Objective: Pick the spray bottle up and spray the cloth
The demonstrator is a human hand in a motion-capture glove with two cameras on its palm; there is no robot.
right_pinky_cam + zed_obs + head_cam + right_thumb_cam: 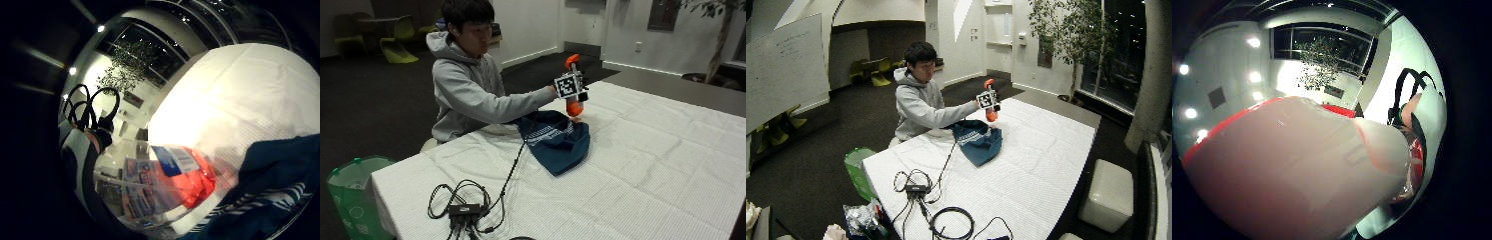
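The right hand (571, 86) is wrapped around the orange spray bottle (573, 107), holding it upright in the air just above the dark blue cloth (554, 138), which lies on the white tabletop (639, 165) near the person's edge.

Office lounge: whiteboard (786, 70), indoor tree (1072, 30), cloth-covered table (1039, 165).
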